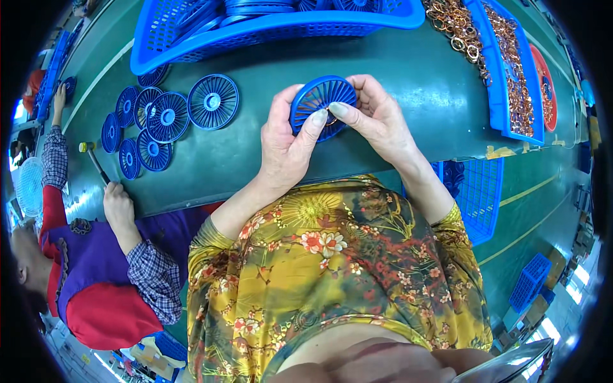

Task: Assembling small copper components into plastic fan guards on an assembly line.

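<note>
While both thumbs press near its hub, a round blue slatted disc (308, 108) sits tilted between the 2 hands, raised above the dark green table (268, 70) in front of the person's chest. The left hand (281, 140) grips the disc's left rim, fingers curled behind; the right hand (385, 121) holds the right side in the same way. A bit of gold-coloured metal shows beside the thumb tips, too small to make out.

To the left, 8 similar discs (213, 102) lie on the tabletop, several overlapping. A blue basket (281, 24) of more discs stands beyond the hands. To the right, copper-coloured rings (511, 83) fill a blue tray (489, 70), with loose rings (458, 29) heaped just beside it. At far left, a co-worker's hand (119, 203) holds a yellow-headed hammer (98, 165).
</note>
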The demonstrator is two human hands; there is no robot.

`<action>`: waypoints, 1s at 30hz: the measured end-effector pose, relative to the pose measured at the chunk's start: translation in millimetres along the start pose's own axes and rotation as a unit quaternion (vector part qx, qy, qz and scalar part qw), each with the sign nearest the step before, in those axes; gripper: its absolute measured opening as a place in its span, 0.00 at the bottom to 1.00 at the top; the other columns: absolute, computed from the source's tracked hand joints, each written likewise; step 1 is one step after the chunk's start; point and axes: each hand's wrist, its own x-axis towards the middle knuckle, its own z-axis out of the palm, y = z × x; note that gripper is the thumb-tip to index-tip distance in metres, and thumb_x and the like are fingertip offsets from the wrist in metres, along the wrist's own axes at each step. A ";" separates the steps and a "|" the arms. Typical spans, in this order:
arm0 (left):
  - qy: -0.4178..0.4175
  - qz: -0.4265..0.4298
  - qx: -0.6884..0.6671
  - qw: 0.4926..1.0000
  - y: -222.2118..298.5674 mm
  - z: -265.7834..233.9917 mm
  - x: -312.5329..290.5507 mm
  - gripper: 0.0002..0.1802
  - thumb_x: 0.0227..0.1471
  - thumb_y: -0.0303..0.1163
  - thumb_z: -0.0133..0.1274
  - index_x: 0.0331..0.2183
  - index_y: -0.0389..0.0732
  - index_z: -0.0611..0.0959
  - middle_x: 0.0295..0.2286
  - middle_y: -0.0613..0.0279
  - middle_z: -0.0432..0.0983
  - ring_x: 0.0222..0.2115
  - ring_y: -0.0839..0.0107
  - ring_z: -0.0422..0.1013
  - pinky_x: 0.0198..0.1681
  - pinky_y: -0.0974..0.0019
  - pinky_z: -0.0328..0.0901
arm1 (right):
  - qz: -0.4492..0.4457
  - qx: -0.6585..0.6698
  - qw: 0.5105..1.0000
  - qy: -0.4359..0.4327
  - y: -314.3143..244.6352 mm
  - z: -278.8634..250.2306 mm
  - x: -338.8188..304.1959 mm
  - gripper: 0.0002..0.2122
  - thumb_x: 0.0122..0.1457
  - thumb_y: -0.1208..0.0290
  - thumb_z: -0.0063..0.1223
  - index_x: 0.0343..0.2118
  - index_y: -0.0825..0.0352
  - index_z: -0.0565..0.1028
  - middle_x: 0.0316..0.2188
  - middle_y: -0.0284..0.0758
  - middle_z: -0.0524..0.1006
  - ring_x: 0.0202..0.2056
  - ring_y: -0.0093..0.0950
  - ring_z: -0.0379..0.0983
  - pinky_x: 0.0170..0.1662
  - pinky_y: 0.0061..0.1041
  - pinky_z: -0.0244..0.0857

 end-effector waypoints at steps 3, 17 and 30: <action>-0.010 0.013 0.035 0.999 -3.3 -1.1 -1.8 0.22 0.55 0.32 0.54 0.49 0.34 0.68 0.38 0.58 0.75 0.38 0.75 0.72 0.42 0.70 0.68 | 0.022 -0.040 0.999 0.001 -0.4 -2.2 -0.4 0.17 0.54 0.67 0.62 0.41 0.70 0.68 0.34 0.33 0.76 0.34 0.17 0.72 0.36 0.18 0.68; 0.003 0.273 0.477 0.835 1.7 -34.0 10.1 0.25 0.42 0.17 0.55 0.46 0.42 0.77 0.43 0.56 0.76 0.44 0.58 0.72 0.47 0.59 0.63 | -0.035 -0.478 0.839 0.256 -26.9 -90.4 5.4 0.27 0.54 0.60 0.59 0.54 0.68 0.65 0.37 0.42 0.78 0.31 0.32 0.78 0.34 0.29 0.71; 0.122 0.024 0.705 0.698 -10.8 -106.1 -0.2 0.24 0.57 0.39 0.47 0.56 0.57 0.69 0.58 0.52 0.58 0.61 0.54 0.50 0.59 0.33 0.39 | 0.032 -0.662 0.675 0.326 -23.2 -176.9 12.0 0.13 0.55 0.65 0.53 0.39 0.65 0.69 0.34 0.47 0.76 0.35 0.46 0.75 0.38 0.42 0.68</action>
